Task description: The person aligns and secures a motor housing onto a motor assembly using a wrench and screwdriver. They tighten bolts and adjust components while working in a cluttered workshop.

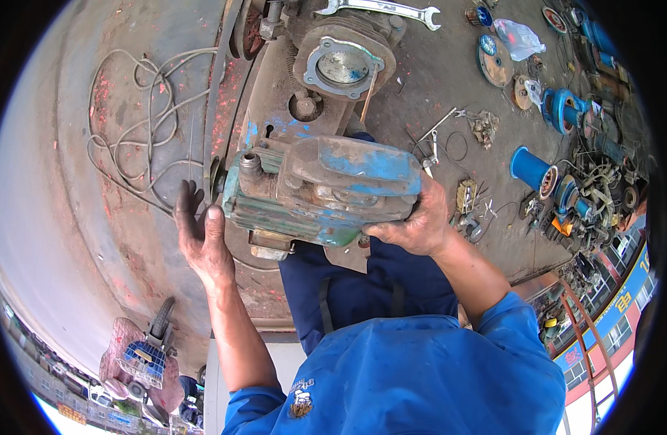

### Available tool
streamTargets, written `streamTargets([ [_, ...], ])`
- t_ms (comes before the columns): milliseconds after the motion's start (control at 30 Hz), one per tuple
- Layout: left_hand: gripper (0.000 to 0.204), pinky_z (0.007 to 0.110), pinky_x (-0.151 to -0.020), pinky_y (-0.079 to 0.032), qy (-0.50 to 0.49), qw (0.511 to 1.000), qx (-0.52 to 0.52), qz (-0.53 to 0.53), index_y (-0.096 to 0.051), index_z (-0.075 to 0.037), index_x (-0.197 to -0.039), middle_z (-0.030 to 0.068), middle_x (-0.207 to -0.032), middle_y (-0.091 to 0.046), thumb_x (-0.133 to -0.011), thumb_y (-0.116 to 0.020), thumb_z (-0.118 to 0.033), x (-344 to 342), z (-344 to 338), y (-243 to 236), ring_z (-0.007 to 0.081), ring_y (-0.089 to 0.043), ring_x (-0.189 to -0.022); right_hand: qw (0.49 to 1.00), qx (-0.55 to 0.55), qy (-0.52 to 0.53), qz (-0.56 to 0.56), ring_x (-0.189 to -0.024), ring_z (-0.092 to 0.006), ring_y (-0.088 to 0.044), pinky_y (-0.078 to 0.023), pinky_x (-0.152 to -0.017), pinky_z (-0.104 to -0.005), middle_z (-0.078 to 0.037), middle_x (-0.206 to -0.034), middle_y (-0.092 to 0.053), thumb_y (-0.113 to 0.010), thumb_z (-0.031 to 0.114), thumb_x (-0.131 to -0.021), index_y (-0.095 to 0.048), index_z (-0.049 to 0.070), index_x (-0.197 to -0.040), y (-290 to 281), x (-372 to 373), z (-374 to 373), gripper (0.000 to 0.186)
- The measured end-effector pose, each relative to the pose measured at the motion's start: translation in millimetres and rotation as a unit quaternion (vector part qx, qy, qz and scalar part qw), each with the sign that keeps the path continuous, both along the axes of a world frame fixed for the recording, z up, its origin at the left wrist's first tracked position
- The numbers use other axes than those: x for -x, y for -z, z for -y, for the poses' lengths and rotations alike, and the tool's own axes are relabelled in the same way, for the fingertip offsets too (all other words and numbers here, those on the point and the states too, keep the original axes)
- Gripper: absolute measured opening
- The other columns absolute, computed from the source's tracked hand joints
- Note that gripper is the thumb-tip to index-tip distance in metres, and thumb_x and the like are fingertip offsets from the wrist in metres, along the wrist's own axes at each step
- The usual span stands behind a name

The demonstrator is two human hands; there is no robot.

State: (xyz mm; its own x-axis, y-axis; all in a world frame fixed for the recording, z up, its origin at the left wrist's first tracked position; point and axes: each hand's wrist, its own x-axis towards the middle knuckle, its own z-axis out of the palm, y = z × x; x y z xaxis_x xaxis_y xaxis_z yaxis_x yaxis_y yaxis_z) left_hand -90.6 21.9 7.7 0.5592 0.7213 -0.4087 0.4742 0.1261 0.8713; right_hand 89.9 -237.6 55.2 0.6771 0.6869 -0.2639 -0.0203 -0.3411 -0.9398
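Note:
A worn blue and green metal machine body point(322, 196), with a short pipe fitting on top, lies crosswise in front of me. My right hand point(425, 217) grips its right end, thumb along the near edge. My left hand point(203, 235) is just off its left end, fingers apart and raised, with nothing held in them. Beyond the body stands a dirty metal base point(279, 94) carrying a round flanged housing point(343, 67), with a thin stick against the flange. An open-end wrench point(380, 13) lies at the top.
Looped cable point(149, 123) lies on the ground at left. At right are hand tools point(435, 145), blue motor parts point(533, 172), a plastic bag point(518, 40) and piles of scrap point(594, 181). A scooter point(137, 362) stands at lower left, a metal railing point(587, 326) at lower right.

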Motion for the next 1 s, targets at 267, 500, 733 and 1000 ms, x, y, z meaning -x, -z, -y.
streamTargets([
  [267,0.106,0.044,-0.104,-0.05,-0.013,0.846,0.508,0.163,-0.046,0.002,-0.144,0.0119,-0.127,-0.067,-0.053,-0.099,-0.014,-39,42,-10,0.0275,-0.063,-0.119,0.995,-0.067,-0.013,0.068,-0.093,-0.0308,-0.072,-0.056,-0.083,-0.0371,-0.017,-0.105,-0.07,-0.095,0.02,-0.064,-0.056,-0.001,-0.123,14,9,-20,0.074],
  [500,0.108,0.046,-0.105,-0.05,0.172,0.882,0.405,0.168,-0.049,0.003,-0.139,0.0199,-0.135,-0.06,-0.047,-0.101,-0.022,-65,32,11,0.0296,-0.06,-0.123,0.989,-0.111,-0.024,0.095,-0.103,-0.0364,-0.068,-0.055,-0.09,-0.0429,-0.018,-0.113,-0.068,-0.094,0.019,-0.057,-0.056,0.0,-0.127,43,1,-14,0.081],
  [733,0.079,0.046,-0.101,-0.053,0.118,0.899,0.407,0.112,-0.053,-0.002,-0.127,0.0242,-0.13,-0.06,-0.065,-0.094,-0.028,-68,36,19,0.0325,-0.062,-0.119,0.989,-0.123,-0.031,0.074,-0.109,-0.0383,-0.065,-0.054,-0.093,-0.0456,-0.018,-0.121,-0.064,-0.091,0.028,-0.062,-0.055,0.0,-0.129,68,0,-13,0.082],
  [1000,0.095,0.049,-0.101,-0.052,0.123,0.897,0.405,0.122,-0.049,0.003,-0.132,0.0301,-0.129,-0.057,-0.062,-0.094,-0.044,-95,30,25,0.0369,-0.062,-0.118,0.993,-0.108,-0.007,0.039,-0.108,-0.0378,-0.065,-0.054,-0.092,-0.0453,-0.018,-0.12,-0.064,-0.094,0.026,-0.055,-0.054,0.001,-0.13,77,-17,-17,0.089],
])
